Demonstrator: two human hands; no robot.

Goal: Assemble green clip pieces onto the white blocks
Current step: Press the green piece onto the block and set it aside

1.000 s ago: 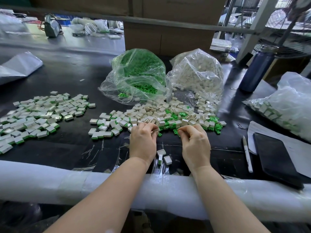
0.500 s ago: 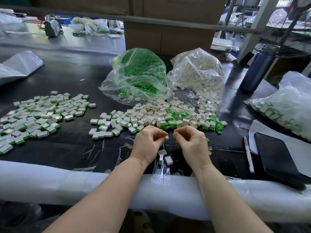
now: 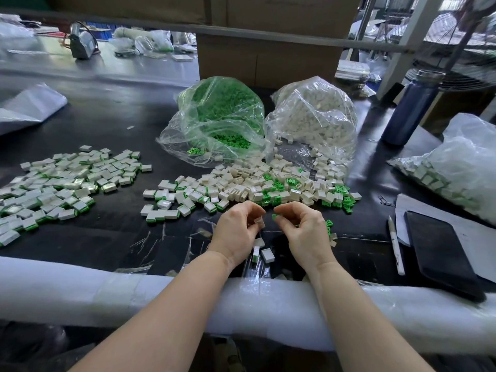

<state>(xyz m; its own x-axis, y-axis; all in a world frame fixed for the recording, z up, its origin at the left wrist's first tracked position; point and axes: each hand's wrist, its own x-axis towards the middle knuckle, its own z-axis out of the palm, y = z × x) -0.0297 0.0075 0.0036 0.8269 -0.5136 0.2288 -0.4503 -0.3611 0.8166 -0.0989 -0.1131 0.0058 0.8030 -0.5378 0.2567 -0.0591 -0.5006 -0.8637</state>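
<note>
My left hand [image 3: 237,229] pinches a small white block [image 3: 259,222] between thumb and fingers. My right hand [image 3: 303,229] pinches a green clip piece [image 3: 275,217] a short gap to the right of that block. Both hands hover just above the black table near its front edge. A loose heap of white blocks and green clips [image 3: 268,186] lies just beyond the hands. Behind it stand an open bag of green clips [image 3: 217,122] and a bag of white blocks [image 3: 314,116]. Two finished pieces [image 3: 264,254] lie between my wrists.
A spread of assembled white-and-green pieces [image 3: 61,183] covers the left of the table. At the right lie a pen [image 3: 396,245], a black phone [image 3: 442,253] on paper, a bag of pieces [image 3: 456,167] and a blue bottle [image 3: 410,108]. A white padded edge [image 3: 80,291] runs along the front.
Both hands drew back from the heap toward me, each carrying a piece. They now hold the white block and green clip facing each other with a small gap.
</note>
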